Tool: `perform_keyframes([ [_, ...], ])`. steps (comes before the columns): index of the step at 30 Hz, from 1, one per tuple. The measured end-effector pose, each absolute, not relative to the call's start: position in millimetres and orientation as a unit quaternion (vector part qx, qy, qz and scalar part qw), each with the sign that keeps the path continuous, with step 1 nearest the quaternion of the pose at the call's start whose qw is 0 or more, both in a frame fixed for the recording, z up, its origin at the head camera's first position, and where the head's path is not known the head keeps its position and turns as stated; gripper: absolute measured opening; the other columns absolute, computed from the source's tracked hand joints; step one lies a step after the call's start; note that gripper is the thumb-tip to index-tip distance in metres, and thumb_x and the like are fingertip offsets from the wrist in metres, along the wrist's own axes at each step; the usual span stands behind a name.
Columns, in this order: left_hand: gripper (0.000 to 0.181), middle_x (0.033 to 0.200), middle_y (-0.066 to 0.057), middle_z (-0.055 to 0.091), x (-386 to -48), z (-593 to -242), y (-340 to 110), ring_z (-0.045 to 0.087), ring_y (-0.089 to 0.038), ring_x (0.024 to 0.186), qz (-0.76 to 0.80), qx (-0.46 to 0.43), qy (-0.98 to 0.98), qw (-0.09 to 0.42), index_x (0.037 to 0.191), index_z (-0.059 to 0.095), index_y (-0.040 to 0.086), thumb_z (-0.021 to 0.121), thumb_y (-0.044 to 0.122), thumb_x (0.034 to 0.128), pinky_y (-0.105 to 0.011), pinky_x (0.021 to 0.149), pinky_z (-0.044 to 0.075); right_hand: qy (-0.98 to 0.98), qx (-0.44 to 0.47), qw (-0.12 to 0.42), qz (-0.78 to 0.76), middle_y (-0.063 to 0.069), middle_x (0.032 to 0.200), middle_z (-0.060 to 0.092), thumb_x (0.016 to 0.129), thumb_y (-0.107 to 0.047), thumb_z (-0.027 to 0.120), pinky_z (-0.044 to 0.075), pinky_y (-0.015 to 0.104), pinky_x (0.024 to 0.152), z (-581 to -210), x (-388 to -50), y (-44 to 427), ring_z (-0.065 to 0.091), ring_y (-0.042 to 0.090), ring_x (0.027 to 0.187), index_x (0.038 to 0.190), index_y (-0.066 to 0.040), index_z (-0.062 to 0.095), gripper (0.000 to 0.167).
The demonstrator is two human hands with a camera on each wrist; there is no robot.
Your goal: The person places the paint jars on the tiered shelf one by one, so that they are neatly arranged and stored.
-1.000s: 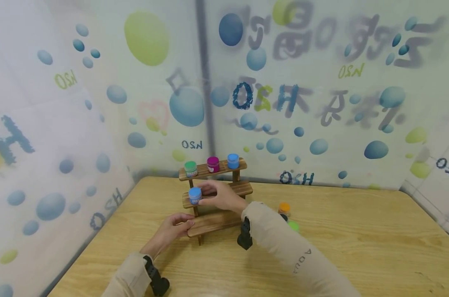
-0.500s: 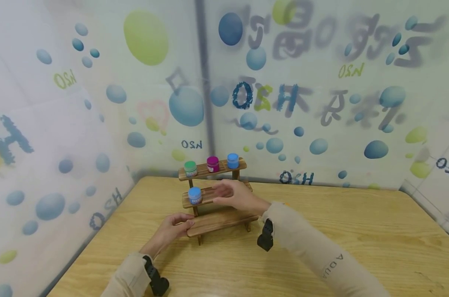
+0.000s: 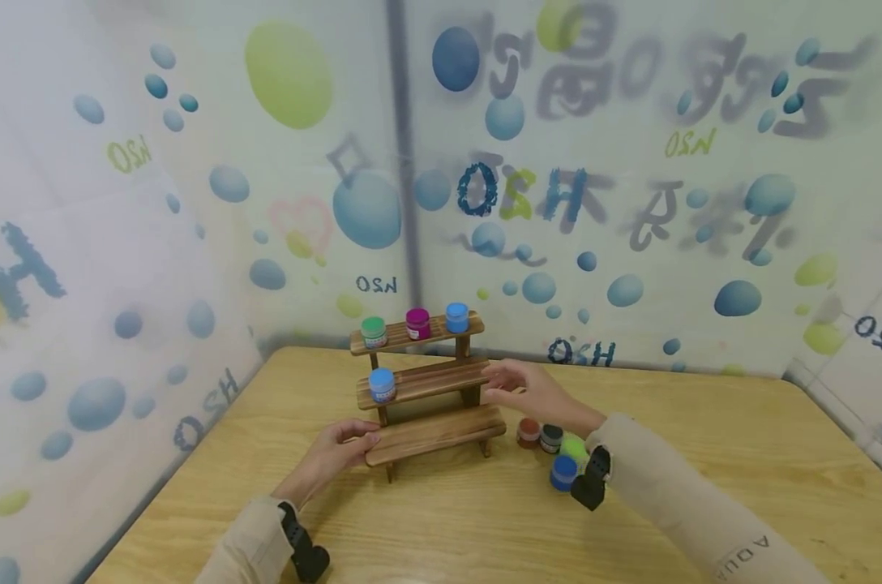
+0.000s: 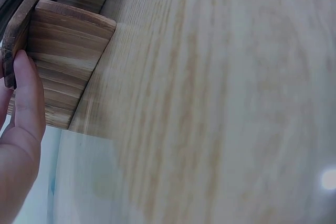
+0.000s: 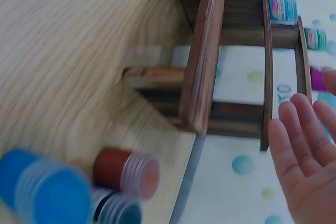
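Observation:
A three-tier wooden stand holds a green-lidded jar, a magenta jar and a blue jar on its top tier. One light-blue jar sits at the left of the middle tier. My left hand pinches the left end of the bottom tier; in the left wrist view its fingers lie along the board's edge. My right hand, empty with fingers extended, is by the right end of the middle tier; the right wrist view shows its open palm.
Right of the stand, on the wooden table, are a red-brown jar, a black-lidded jar, a lime-green jar and a dark-blue jar, partly under my right forearm. A patterned sheet rises behind the table.
My right hand has let go of the light-blue jar on the middle tier and moved right, uncovering the tier and the jars on the table. My left hand has stayed on the bottom tier.

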State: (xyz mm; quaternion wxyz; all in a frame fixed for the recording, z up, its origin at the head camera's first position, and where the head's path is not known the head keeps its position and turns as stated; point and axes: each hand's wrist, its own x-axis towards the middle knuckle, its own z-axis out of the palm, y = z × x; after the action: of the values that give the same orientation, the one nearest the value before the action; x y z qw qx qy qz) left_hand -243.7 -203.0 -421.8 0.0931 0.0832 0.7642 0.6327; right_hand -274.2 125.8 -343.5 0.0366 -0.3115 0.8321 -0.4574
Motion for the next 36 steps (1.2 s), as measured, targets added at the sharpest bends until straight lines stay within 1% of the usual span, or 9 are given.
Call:
perform_keyframes([
  [7, 0.039, 0.108, -0.011, 0.056, -243, -425, -203, 0.057, -0.016, 0.087, 0.631, 0.09, 0.766, 0.082, 0.109, 0.057, -0.004, 0.06, 0.027, 0.0846, -0.031, 0.072, 0.049, 0.845, -0.263, 0.036, -0.465, 0.009, 0.105, 0.058, 0.089, -0.026, 0.055, 0.045, 0.034, 0.074, -351, -269, 165, 0.054, 0.021, 0.092, 0.121, -0.007, 0.05, 0.038],
  [11, 0.037, 0.104, -0.009, 0.058, -242, -427, -205, 0.057, -0.013, 0.085, 0.639, 0.128, 0.755, 0.068, 0.106, 0.058, -0.003, 0.06, 0.026, 0.0852, -0.029, 0.069, 0.05, 0.844, -0.243, 0.054, -0.476, 0.017, 0.108, 0.056, 0.089, -0.026, 0.055, 0.047, 0.039, 0.074, -360, -268, 185, 0.054, 0.027, 0.093, 0.121, -0.003, 0.049, 0.041],
  [14, 0.037, 0.108, -0.012, 0.056, -242, -426, -205, 0.057, -0.013, 0.086, 0.639, 0.117, 0.757, 0.072, 0.109, 0.056, -0.005, 0.059, 0.023, 0.0861, -0.029, 0.07, 0.05, 0.842, -0.237, 0.06, -0.481, 0.02, 0.107, 0.056, 0.089, -0.023, 0.055, 0.047, 0.042, 0.075, -371, -267, 198, 0.055, 0.029, 0.092, 0.12, 0.002, 0.049, 0.04],
  [16, 0.039, 0.112, -0.015, 0.054, -242, -426, -204, 0.056, -0.013, 0.087, 0.636, 0.1, 0.761, 0.078, 0.112, 0.053, -0.008, 0.058, 0.022, 0.0865, -0.029, 0.071, 0.049, 0.844, -0.232, 0.058, -0.48, 0.02, 0.105, 0.056, 0.089, -0.021, 0.055, 0.048, 0.04, 0.074, -379, -265, 205, 0.055, 0.028, 0.09, 0.119, 0.004, 0.049, 0.039],
  [18, 0.039, 0.114, -0.017, 0.053, -242, -425, -204, 0.056, -0.013, 0.088, 0.635, 0.092, 0.763, 0.083, 0.114, 0.052, -0.009, 0.057, 0.02, 0.0873, -0.029, 0.072, 0.049, 0.847, -0.224, 0.054, -0.478, 0.019, 0.105, 0.057, 0.088, -0.02, 0.056, 0.048, 0.034, 0.074, -387, -263, 212, 0.055, 0.025, 0.09, 0.118, 0.005, 0.05, 0.038],
  [23, 0.036, 0.112, -0.013, 0.054, -241, -423, -203, 0.056, -0.012, 0.087, 0.633, 0.085, 0.764, 0.086, 0.113, 0.053, -0.007, 0.057, 0.018, 0.0876, -0.028, 0.072, 0.049, 0.849, -0.213, 0.056, -0.481, 0.019, 0.105, 0.057, 0.088, -0.018, 0.056, 0.047, 0.026, 0.072, -401, -258, 223, 0.054, 0.026, 0.091, 0.116, 0.006, 0.05, 0.038],
  [27, 0.037, 0.107, -0.01, 0.056, -241, -423, -203, 0.056, -0.013, 0.086, 0.63, 0.082, 0.768, 0.084, 0.112, 0.054, -0.006, 0.058, 0.02, 0.0866, -0.028, 0.071, 0.049, 0.85, -0.198, 0.067, -0.484, 0.017, 0.105, 0.058, 0.087, -0.019, 0.057, 0.046, 0.026, 0.073, -409, -256, 227, 0.053, 0.026, 0.093, 0.116, 0.005, 0.05, 0.038],
  [30, 0.039, 0.108, -0.011, 0.055, -243, -425, -203, 0.056, -0.013, 0.087, 0.631, 0.085, 0.767, 0.085, 0.113, 0.053, -0.007, 0.059, 0.021, 0.0864, -0.029, 0.072, 0.049, 0.85, -0.191, 0.074, -0.486, 0.016, 0.106, 0.057, 0.087, -0.02, 0.058, 0.046, 0.025, 0.074, -414, -254, 228, 0.053, 0.026, 0.094, 0.116, 0.004, 0.051, 0.039],
  [36, 0.039, 0.109, -0.011, 0.055, -242, -424, -203, 0.056, -0.012, 0.087, 0.634, 0.081, 0.765, 0.084, 0.113, 0.053, -0.006, 0.059, 0.021, 0.086, -0.028, 0.072, 0.049, 0.843, -0.191, 0.089, -0.496, 0.02, 0.113, 0.054, 0.086, -0.021, 0.059, 0.045, 0.022, 0.076, -421, -251, 230, 0.051, 0.028, 0.099, 0.118, 0.007, 0.049, 0.044],
])
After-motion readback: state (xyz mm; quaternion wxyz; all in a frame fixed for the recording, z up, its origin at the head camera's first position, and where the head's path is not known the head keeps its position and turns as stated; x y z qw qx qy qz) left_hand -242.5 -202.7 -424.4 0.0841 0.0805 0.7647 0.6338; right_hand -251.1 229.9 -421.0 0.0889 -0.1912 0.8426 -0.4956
